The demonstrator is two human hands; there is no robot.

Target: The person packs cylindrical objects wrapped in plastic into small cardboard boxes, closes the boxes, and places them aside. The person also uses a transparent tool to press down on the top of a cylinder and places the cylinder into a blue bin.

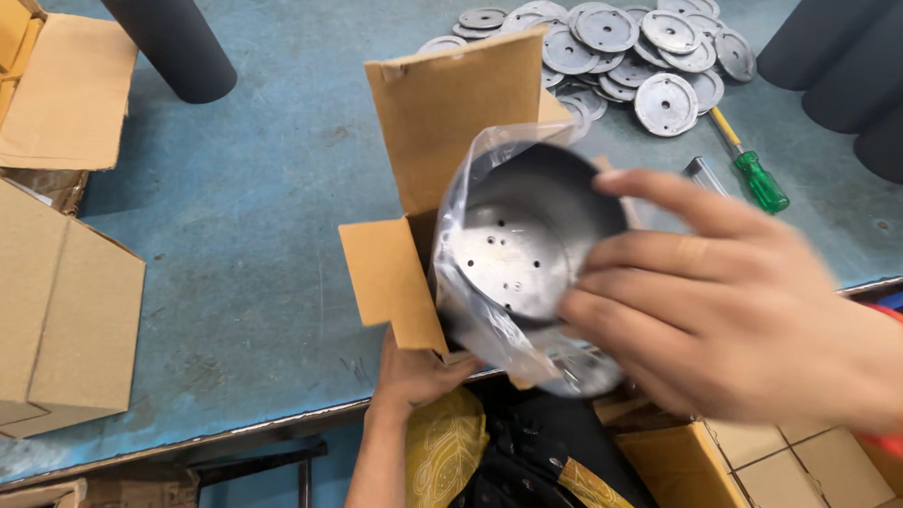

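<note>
My right hand [740,314] pinched the bagged cylinder [526,257] at its rim, half inside the box [444,184]. My left hand [412,373] gripped the box beneath. I judged it heavy, rigid, slippery in plastic.

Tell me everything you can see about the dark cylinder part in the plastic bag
The dark cylinder part is a grey, metal-looking can with a pale disc end pierced by small holes. It is tilted, its end facing the camera, wrapped in a clear plastic bag and sitting in the mouth of a small open cardboard box. The right hand grips its rim; the left hand supports the box from below.
</note>
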